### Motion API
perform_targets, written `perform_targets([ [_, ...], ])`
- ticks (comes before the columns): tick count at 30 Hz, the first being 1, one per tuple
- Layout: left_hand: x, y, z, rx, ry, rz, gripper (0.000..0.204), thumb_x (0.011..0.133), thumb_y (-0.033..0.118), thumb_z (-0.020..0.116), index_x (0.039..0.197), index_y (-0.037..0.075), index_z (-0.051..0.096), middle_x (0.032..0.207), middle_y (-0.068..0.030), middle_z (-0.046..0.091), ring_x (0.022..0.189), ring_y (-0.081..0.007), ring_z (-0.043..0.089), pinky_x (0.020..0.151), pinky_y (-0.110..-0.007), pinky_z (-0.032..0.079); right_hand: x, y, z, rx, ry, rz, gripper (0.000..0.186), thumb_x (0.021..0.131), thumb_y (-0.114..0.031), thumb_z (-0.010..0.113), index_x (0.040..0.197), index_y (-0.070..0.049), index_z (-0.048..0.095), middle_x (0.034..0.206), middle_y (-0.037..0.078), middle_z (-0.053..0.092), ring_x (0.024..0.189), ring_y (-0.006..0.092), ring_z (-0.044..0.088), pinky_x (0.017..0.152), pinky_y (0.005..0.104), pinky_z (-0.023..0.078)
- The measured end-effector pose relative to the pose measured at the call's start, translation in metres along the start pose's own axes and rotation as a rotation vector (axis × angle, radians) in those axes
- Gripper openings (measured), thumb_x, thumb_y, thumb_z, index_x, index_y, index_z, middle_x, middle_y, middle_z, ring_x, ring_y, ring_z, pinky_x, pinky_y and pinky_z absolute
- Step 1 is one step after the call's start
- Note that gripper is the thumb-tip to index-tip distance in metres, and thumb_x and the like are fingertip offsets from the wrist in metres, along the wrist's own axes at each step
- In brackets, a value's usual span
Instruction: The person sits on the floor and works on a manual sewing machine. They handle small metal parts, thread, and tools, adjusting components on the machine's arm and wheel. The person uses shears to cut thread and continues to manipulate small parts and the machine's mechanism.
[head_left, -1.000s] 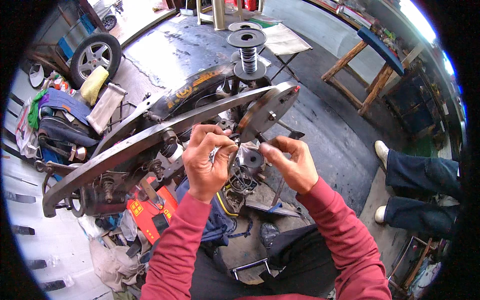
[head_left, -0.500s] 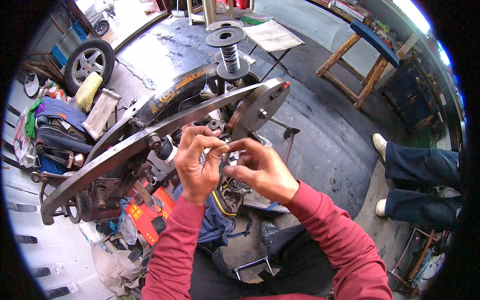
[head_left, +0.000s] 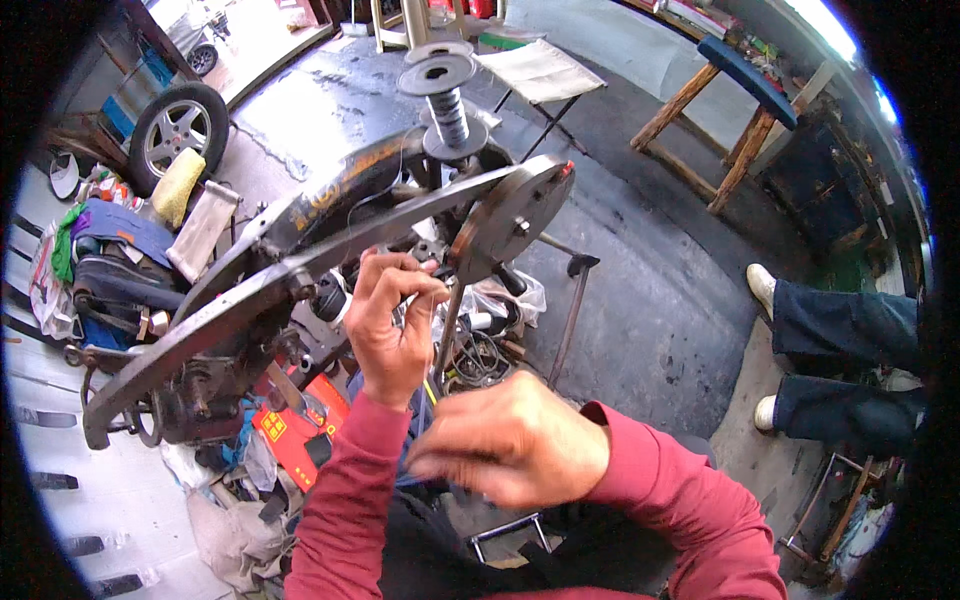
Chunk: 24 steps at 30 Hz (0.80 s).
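My left hand is raised below the metal disc of an old black hand-cranked sewing machine. Its thumb and fingertips are pinched together, and whatever lies between them is too small to make out. Lower down and to the right, in front of my lap, is my right hand. Motion smears its fingers, so I cannot tell whether they hold anything. On top of the machine stands a black spool wound with pale thread, and a thin strand runs down from it.
A folding stool and a blue-topped wooden stool stand beyond the machine. Another person's legs are at the right. A car wheel leans at the far left, near piled bags and cloth. An open bag of tools lies below the machine.
My right hand has come away from my left fingertips, moving down towards my lap. My left hand has stayed nearly in place, still pinched.
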<state>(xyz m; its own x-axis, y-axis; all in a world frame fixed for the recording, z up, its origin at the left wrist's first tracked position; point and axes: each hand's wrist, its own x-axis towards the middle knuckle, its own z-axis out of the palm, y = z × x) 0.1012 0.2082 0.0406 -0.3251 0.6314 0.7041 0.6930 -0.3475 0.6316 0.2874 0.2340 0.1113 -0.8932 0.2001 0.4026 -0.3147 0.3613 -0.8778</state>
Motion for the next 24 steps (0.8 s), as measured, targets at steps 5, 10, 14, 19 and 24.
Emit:
perform_targets([
  [5, 0.001, 0.0, 0.004, 0.006, 0.033, -0.026, 0.013, 0.085, -0.003, 0.075, 0.086, 0.003, 0.064, 0.086, -0.0095, 0.066, 0.084, -0.0223, 0.067, 0.103, -0.041, 0.044, 0.0, -0.013, 0.025, -0.099, -0.063, 0.104, 0.012, 0.086, -0.013, 0.073, 0.096, -0.007, 0.07, 0.085, 0.013, 0.067, 0.078, 0.037, 0.068, 0.063, 0.0457, 0.054],
  [10, 0.0, -0.002, 0.003, 0.0, 0.041, -0.005, 0.016, 0.086, -0.001, 0.076, 0.087, 0.003, 0.061, 0.087, -0.0096, 0.067, 0.082, -0.0219, 0.066, 0.102, -0.04, 0.045, -0.01, -0.001, 0.052, -0.047, -0.247, 0.057, 0.013, 0.085, -0.018, 0.071, 0.087, -0.006, 0.065, 0.081, 0.014, 0.064, 0.07, 0.0387, 0.066, 0.06, 0.0484, 0.052],
  [14, 0.0, -0.003, 0.002, -0.023, 0.031, -0.02, 0.015, 0.087, -0.001, 0.076, 0.087, 0.003, 0.061, 0.087, -0.0101, 0.067, 0.084, -0.0228, 0.063, 0.094, -0.038, 0.047, -0.023, 0.016, 0.054, -0.275, -0.458, 0.179, 0.02, 0.091, -0.025, 0.07, 0.088, -0.005, 0.065, 0.08, 0.013, 0.064, 0.066, 0.0363, 0.066, 0.058, 0.0468, 0.052],
  [19, -0.001, -0.003, 0.002, -0.062, 0.028, -0.047, 0.014, 0.088, -0.001, 0.074, 0.088, 0.002, 0.061, 0.09, -0.0112, 0.067, 0.085, -0.0242, 0.063, 0.082, -0.033, 0.05, -0.021, 0.015, 0.031, -0.252, -0.459, 0.231, 0.03, 0.09, -0.03, 0.072, 0.11, -0.007, 0.072, 0.086, 0.014, 0.071, 0.074, 0.0383, 0.07, 0.066, 0.0478, 0.056],
  [24, -0.002, -0.003, 0.002, -0.106, 0.033, -0.067, 0.013, 0.089, -0.003, 0.073, 0.089, 0.002, 0.061, 0.091, -0.0108, 0.066, 0.087, -0.0241, 0.067, 0.079, -0.033, 0.053, -0.022, 0.037, -0.044, -0.8, -0.109, 0.691, 0.046, 0.084, -0.038, 0.081, 0.114, -0.005, 0.068, 0.073, 0.017, 0.07, 0.071, 0.0382, 0.071, 0.065, 0.0467, 0.056],
])
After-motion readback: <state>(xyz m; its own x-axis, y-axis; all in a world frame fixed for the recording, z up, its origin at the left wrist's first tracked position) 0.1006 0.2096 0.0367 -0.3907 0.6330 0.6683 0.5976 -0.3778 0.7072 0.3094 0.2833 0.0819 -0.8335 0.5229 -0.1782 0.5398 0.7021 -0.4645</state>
